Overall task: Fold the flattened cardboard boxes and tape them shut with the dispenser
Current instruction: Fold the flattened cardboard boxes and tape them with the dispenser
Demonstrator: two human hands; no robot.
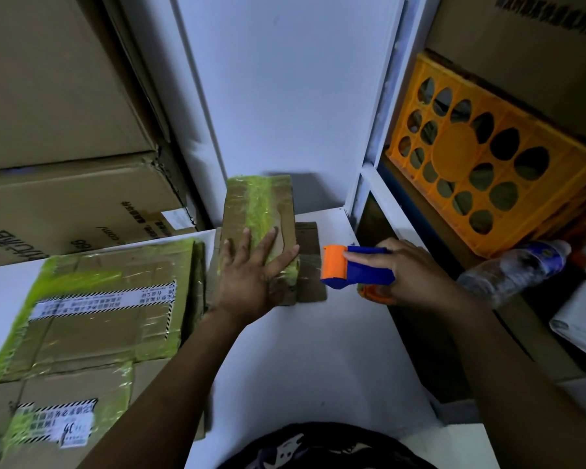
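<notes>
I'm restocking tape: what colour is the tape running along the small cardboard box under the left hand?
Yellow-green tape, clearest in the head view.

**One hand flat, one hand gripping**

The left hand [251,275] lies palm down, fingers straight and spread, pressing on a small taped box [257,211]. Just to its right, not touching it, the right hand [413,272] curls around a tape dispenser [349,267], index finger stretched along its top. The left forearm [170,384] and right forearm [508,367], both bare, reach in from the near edge.
</notes>
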